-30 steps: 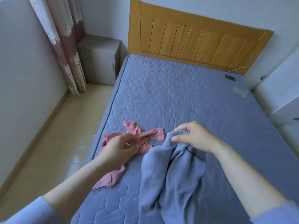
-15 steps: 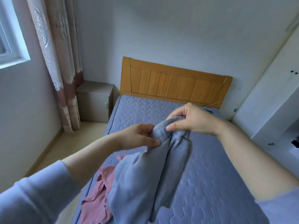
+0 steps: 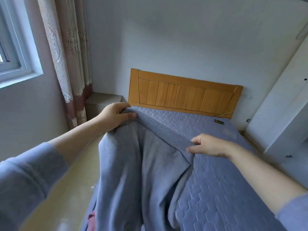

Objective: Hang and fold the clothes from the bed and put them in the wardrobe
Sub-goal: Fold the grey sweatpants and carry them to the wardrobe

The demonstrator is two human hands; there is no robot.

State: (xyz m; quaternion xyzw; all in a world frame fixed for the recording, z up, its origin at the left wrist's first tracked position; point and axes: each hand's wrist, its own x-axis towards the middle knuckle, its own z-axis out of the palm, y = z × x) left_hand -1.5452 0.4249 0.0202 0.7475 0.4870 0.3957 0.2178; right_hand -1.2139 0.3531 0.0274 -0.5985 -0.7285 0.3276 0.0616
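Head view | your left hand (image 3: 116,116) and right hand (image 3: 208,145) both pinch the blue top (image 3: 141,172) | hands now pulled apart, edge stretched out | looks ready to fold

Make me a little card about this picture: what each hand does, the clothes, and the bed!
left hand: grips one end of the ribbed edge of the grey-blue garment
right hand: pinches the other end
grey-blue garment: held up, hanging down over the bed
pink garment: a bit peeks out at the bottom
bed: blue quilted cover, wooden headboard
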